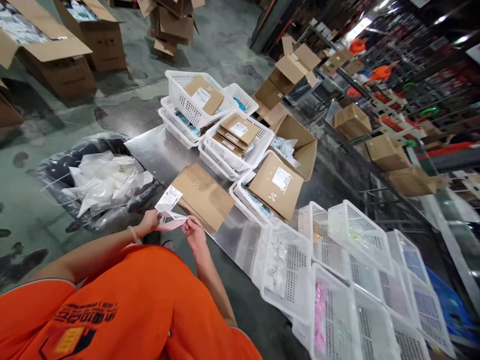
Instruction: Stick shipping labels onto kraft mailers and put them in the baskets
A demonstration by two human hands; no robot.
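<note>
My left hand is closed on a white printed label, whose text side faces up. A pinkish-white strip hangs off the label and stretches across to my right hand, where the thumb and fingers pinch its other end. Right beside the label, a small stack of flat brown cardboard mailers lies on the metal table. The label overlaps the near left corner of that stack in view; I cannot tell whether it touches.
To the left stands a black bin lined with clear plastic, heaped with white paper scraps. White baskets with labelled mailers sit at the table's far side. Clear plastic baskets are stacked at right. Open cartons stand on the floor.
</note>
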